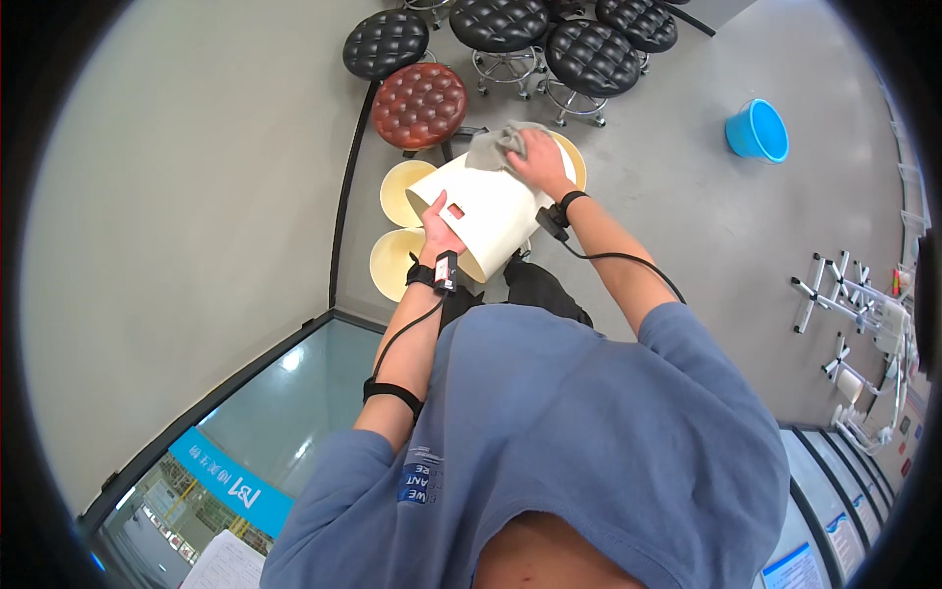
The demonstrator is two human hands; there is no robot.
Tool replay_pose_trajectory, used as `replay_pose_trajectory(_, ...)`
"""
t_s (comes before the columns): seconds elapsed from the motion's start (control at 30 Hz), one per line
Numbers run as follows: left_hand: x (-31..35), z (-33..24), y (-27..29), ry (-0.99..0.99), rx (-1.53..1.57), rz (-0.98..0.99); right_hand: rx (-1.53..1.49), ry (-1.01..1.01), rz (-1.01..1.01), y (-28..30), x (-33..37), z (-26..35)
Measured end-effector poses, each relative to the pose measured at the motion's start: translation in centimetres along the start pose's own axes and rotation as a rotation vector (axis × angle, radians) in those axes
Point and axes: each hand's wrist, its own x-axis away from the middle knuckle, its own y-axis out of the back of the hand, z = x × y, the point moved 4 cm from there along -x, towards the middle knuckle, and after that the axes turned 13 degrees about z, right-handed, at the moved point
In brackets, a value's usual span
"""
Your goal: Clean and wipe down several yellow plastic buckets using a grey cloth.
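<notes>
A cream-coloured bin (500,216) lies tilted on its side in front of me, its wide end toward my left. My left hand (441,230) grips that end by the rim, the thumb on the outer wall and the other fingers mostly hidden. Near the thumb is a small rectangular hole in the wall. My right hand (542,163) presses a grey cloth (488,151) against the bin's far side, fingers bunched over it. Two more cream bins, one farther (400,188) and one nearer (391,263), stand on the left. Another cream rim (577,162) shows beyond my right hand.
A red-brown padded stool (420,104) stands just past the bins, with several black stools (592,59) behind. A blue bucket (757,131) sits on the grey floor at far right. White wheeled stands (834,291) are along the right. A wall (216,157) rises at left.
</notes>
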Motion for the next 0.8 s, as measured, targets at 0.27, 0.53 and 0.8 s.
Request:
replay_pose_trajectory(0.27, -0.8, -0.1, -0.7, 0.04, -0.037, -0.029, -0.113, 0.012, -0.083, -0.4, 2.9, 3.8)
replay_pose_trajectory(0.53, -2.8, -0.3, 1.0, -0.081, -0.166, 0.049, -0.215, 0.148, 0.09, -1.0, 4.3, 12.2)
replay_pose_trajectory(0.8, 0.5, -0.2, 1.5, -0.072, -0.134, -0.053, -0.105, 0.232, 0.077, -2.3, 4.5, 10.6)
